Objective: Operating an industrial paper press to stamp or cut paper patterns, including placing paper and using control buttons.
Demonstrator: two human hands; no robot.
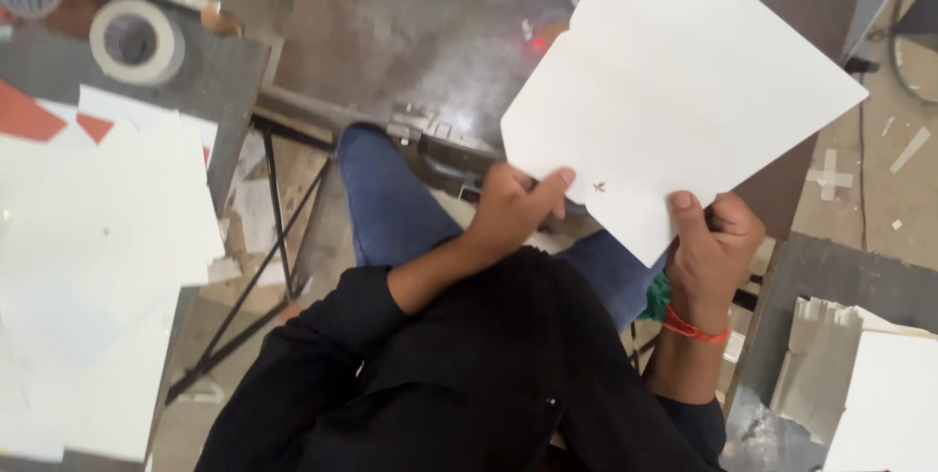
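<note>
Upper left: I am seeing a tape roll lying flat on a grey bench.
Left edge: white sheets are piling loosely there.
Centre: my left hand is pinching the white die-cut card, thumb on top, steadying its lower corner.
Right of centre: my right hand is gripping the card's bottom edge, keeping it flat, raised over the dark metal table.
Lower right: another card stack is waiting.

both hands raised, left and right, fingers pinched closed.
</note>
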